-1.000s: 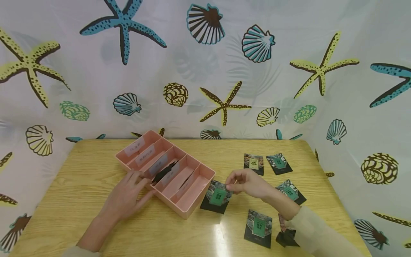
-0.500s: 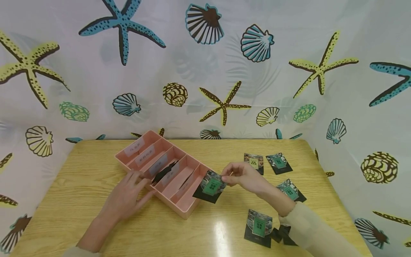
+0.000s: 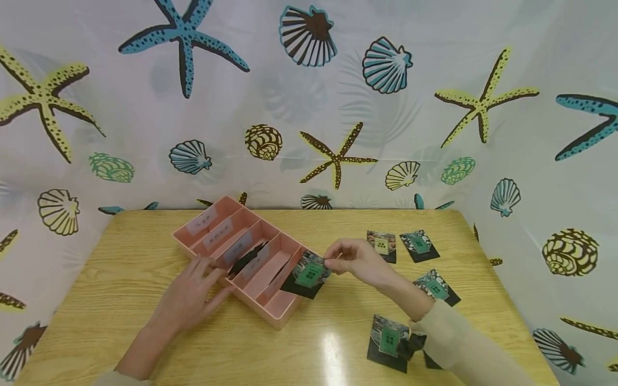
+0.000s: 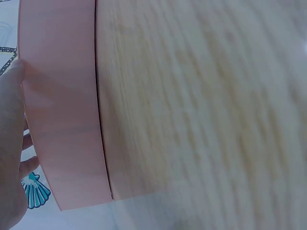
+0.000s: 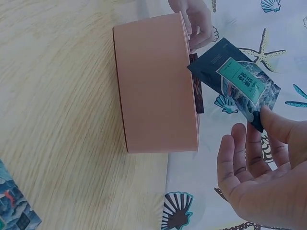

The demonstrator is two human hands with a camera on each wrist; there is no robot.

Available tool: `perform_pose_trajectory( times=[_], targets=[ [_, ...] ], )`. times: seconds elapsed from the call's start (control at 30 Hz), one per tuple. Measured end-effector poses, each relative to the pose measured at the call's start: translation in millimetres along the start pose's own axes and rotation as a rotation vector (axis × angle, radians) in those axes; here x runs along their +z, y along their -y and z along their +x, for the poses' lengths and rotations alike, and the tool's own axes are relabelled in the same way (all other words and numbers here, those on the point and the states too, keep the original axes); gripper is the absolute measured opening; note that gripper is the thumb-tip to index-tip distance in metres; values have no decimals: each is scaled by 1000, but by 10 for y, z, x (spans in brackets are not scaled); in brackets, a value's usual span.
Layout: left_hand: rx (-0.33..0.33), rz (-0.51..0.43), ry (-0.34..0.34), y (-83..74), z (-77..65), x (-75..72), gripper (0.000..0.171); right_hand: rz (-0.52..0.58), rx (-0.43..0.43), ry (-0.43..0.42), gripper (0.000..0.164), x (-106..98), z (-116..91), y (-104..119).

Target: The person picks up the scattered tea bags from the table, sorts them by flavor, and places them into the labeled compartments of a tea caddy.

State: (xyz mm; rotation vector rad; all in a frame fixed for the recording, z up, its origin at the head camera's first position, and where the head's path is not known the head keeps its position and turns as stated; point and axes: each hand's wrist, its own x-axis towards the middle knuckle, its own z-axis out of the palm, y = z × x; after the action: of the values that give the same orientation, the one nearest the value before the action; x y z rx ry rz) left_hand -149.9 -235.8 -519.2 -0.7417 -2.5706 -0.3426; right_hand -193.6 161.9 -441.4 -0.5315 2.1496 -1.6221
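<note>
My right hand (image 3: 359,262) pinches a dark sachet with a green label (image 3: 309,276) by its corner, thumb against fingers. The sachet hangs tilted over the right end of a pink divided box (image 3: 256,305), overlapping its last compartment in the head view. My left hand (image 3: 193,289) holds the box's near long side, fingers over the rim and thumb along the outside. Black sachets (image 3: 247,260) stand in a middle compartment. Another sachet's dark edge (image 5: 197,91) rises above the rim in the right wrist view. Paper labels with handwriting mark the compartments.
Several sachets lie right of the box: a yellow-labelled one (image 3: 381,245), green-labelled ones at the back (image 3: 419,246) and mid-right (image 3: 439,288), and a nearer one (image 3: 388,340). My right sleeve (image 3: 463,343) partly covers another. A patterned curtain (image 3: 309,107) hangs behind the wooden table (image 3: 145,230).
My right hand has carried the green-labelled sachet up and left, from beside the box to over its right end. My left hand and the box stay in place.
</note>
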Motion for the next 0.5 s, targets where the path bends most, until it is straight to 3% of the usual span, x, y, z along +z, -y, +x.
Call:
perform_pose_trajectory(
  times=[0.5],
  targets=[
    [1, 4, 10, 2, 2, -9, 30, -64, -66, -21, 10, 77, 164, 70]
  ],
)
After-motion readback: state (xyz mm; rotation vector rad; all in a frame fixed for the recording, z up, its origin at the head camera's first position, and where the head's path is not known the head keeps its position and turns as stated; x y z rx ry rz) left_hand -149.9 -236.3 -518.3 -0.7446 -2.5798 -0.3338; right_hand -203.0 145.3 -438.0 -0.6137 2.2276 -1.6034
